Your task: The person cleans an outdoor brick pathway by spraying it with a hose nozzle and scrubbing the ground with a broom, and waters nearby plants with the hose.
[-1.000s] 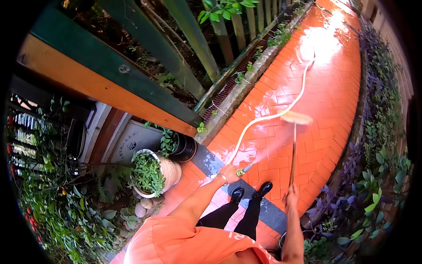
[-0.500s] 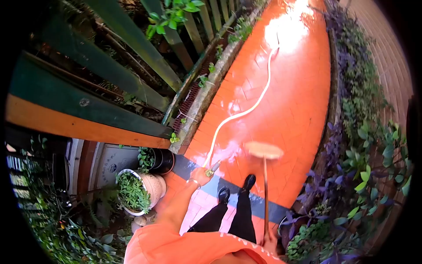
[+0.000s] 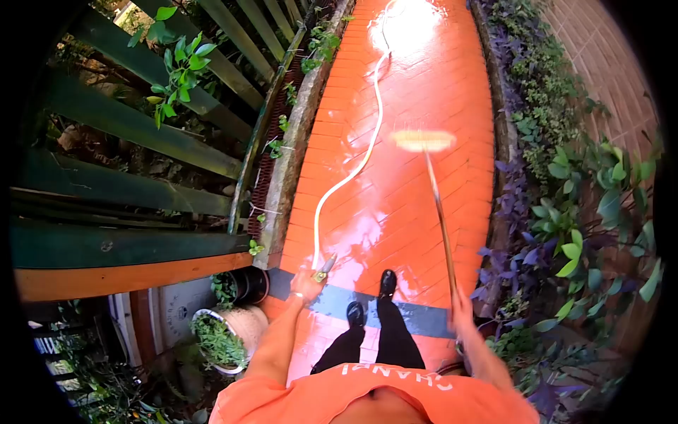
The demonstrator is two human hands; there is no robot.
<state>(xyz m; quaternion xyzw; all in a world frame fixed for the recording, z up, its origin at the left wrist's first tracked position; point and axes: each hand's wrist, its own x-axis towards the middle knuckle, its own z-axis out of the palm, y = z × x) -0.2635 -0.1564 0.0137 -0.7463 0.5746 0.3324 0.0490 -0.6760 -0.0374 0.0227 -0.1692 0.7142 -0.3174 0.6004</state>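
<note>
My left hand (image 3: pixel 306 285) is closed round a hose nozzle (image 3: pixel 325 268), low on the left of the path. From it a pale hose (image 3: pixel 339 182) winds away up the wet orange tiles. My right hand (image 3: pixel 461 316), at the lower right, is wrapped round the wooden handle of a broom (image 3: pixel 440 206). The broom's light head (image 3: pixel 424 140) is out on the tiles ahead and blurred by motion. Both of my feet, in black shoes (image 3: pixel 388 283), are at the dark grey strip (image 3: pixel 417 319) across the path.
A green slatted fence (image 3: pixel 141 120) and a low kerb (image 3: pixel 293 141) border the path on the left. Potted plants (image 3: pixel 244 332) stand at the lower left. Purple and green plants (image 3: pixel 526 233) line the right edge. Bright glare lies at the far end.
The broom has been pushed forward up the path, and my right arm has stretched out with it. The view has shifted; my left hand still holds the nozzle.
</note>
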